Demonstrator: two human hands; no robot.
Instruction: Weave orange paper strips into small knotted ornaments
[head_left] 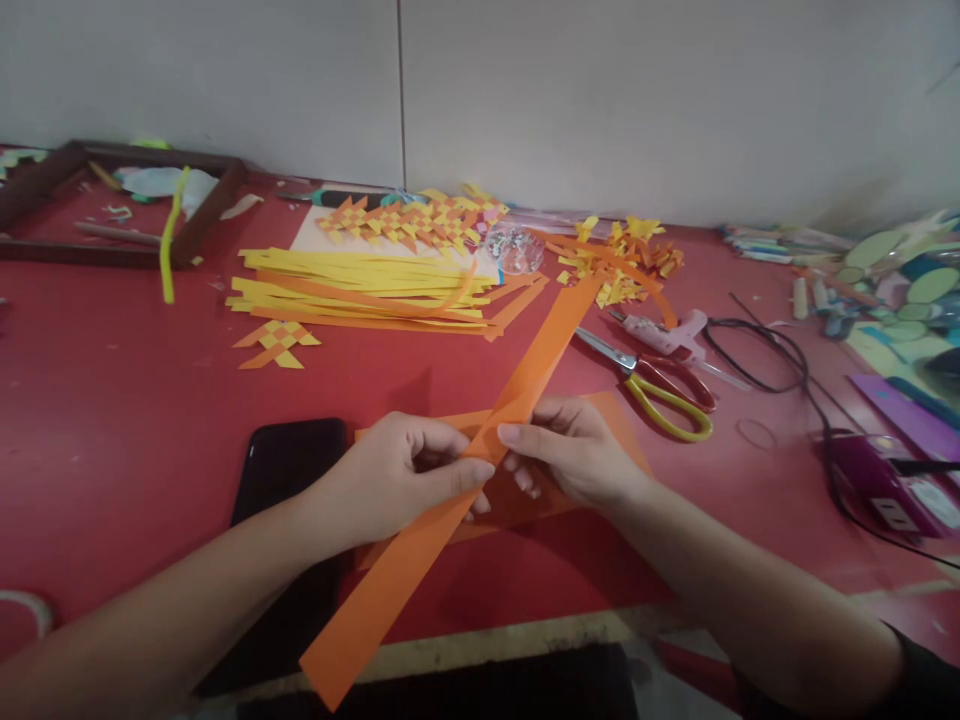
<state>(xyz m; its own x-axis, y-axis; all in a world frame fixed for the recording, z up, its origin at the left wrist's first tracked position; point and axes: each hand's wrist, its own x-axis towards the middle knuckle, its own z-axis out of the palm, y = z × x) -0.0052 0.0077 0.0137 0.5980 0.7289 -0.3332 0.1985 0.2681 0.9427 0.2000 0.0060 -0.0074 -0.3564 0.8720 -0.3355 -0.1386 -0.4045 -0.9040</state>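
Observation:
A long orange paper strip (420,565) slants across the middle, its lower end near the table's front edge and its upper end toward the back. My left hand (409,475) pinches it near its middle, thumb on top. Just beside, my right hand (574,450) also grips the strip between thumb and fingers. Beneath both hands lie orange paper sheets (615,430) on the red table. A black phone (292,470) lies left of the sheets, partly covered by my left forearm.
Scissors (660,385) and a pink glue gun (667,335) lie to the right. Yellow and orange strips (360,285), a small woven paper fish (279,342) and a woven paper band (405,222) are farther back. A purple box (892,480) with cables sits at right, a brown frame (217,210) at left.

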